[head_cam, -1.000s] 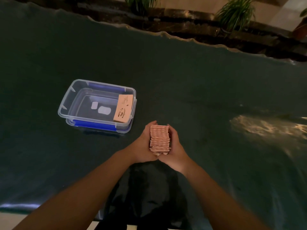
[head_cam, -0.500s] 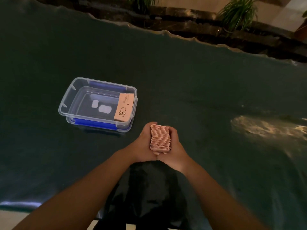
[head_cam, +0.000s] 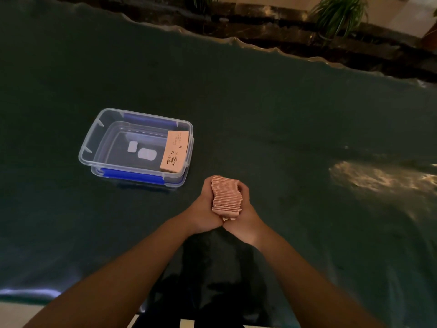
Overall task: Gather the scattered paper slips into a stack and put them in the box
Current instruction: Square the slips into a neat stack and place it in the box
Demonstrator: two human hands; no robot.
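A thick stack of pink paper slips (head_cam: 226,197) stands on edge on the dark green cloth, pressed between both palms. My left hand (head_cam: 205,209) clasps its left side and my right hand (head_cam: 246,214) its right side, wrists touching below. The clear plastic box (head_cam: 91,147) with blue clips sits to the upper left of the hands, a short gap away. Inside it, one pink slip printed with a coffee cup (head_cam: 174,151) leans against the right wall. Two white labels show on the box floor.
The dark green cloth (head_cam: 260,114) covers the whole table; its wavy far edge runs along a dark stone ledge with potted plants (head_cam: 338,13). A bright patch of reflected light (head_cam: 378,178) lies at the right. My dark-clothed legs show below the near edge.
The hands and the stack stay in nearly the same spot; the slips look slightly more squared up. The box has not moved.
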